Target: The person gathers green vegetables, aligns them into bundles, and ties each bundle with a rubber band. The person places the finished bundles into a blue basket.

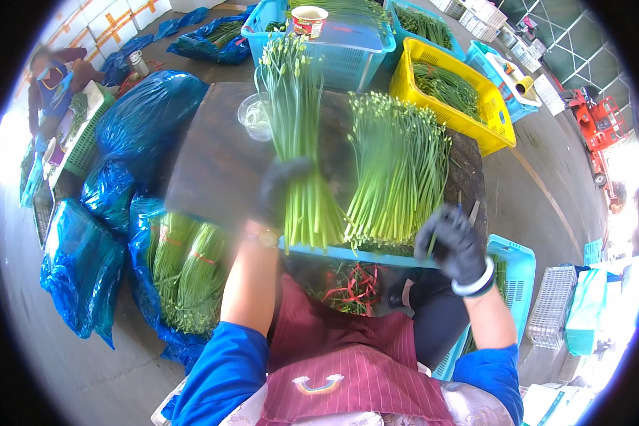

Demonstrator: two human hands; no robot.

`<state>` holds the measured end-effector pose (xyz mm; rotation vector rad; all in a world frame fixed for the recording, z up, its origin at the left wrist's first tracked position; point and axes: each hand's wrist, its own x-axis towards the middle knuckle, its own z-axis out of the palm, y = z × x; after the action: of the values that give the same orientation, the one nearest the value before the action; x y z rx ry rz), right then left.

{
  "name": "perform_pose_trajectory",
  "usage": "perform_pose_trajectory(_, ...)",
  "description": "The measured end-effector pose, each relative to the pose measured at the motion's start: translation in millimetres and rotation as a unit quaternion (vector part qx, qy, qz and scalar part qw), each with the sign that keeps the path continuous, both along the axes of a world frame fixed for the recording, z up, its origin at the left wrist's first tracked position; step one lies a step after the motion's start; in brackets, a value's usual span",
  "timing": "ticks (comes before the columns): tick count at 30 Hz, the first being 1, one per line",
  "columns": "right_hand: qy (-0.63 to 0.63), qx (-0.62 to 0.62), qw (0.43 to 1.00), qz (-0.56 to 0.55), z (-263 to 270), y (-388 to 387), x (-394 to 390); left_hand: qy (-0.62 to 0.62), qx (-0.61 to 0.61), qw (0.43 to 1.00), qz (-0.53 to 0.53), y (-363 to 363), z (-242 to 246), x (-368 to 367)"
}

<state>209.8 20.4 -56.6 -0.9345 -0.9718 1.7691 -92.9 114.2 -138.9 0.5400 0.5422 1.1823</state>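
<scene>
My left hand (282,186), in a dark glove, is closed around a bunch of flowering garlic chives (298,133). The bunch stands with buds away from me and cut ends towards me. To its right, a wide pile of the same chives (399,170) lies on the dark tabletop (207,160). My right hand (452,245), gloved in black, is at the table's near right edge beside the pile's cut ends. Its fingers are curled, with a bit of green at the fingertips; whether it grips a stalk is unclear. A thin metal blade (474,213) lies just beyond it.
A clear tub of pale bands (255,118) stands on the table. Beyond are a yellow crate (490,130) and a blue crate (341,58) bearing a paper cup (309,21). Blue plastic bags (144,117) and tied bundles (191,266) lie left. A person (53,90) works far left.
</scene>
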Motion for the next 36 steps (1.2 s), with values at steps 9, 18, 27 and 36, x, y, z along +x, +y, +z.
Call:
perform_pose_trajectory(9, -0.362, 0.053, 0.923, 0.116, -27.8, -19.9, -6.1, 0.088, 0.035, 0.993, -0.065, -8.6, -6.8, 11.3)
perform_pose_trajectory(18, 0.153, 0.068, 0.975, 0.148, -34.7, 97.8, -68.4, 0.150, 0.059, 0.953, -0.255, -27.0, -2.2, 40.7)
perform_pose_trajectory(27, -0.089, 0.184, 0.979, 0.006, -0.7, 104.6, -103.5, 0.273, 0.250, 0.917, -0.148, -7.0, 7.6, 29.3)
perform_pose_trajectory(36, -0.065, 0.303, 0.949, -0.063, -41.7, 139.5, -129.1, 0.322, 0.329, 0.885, 0.070, 27.5, -20.4, 44.0)
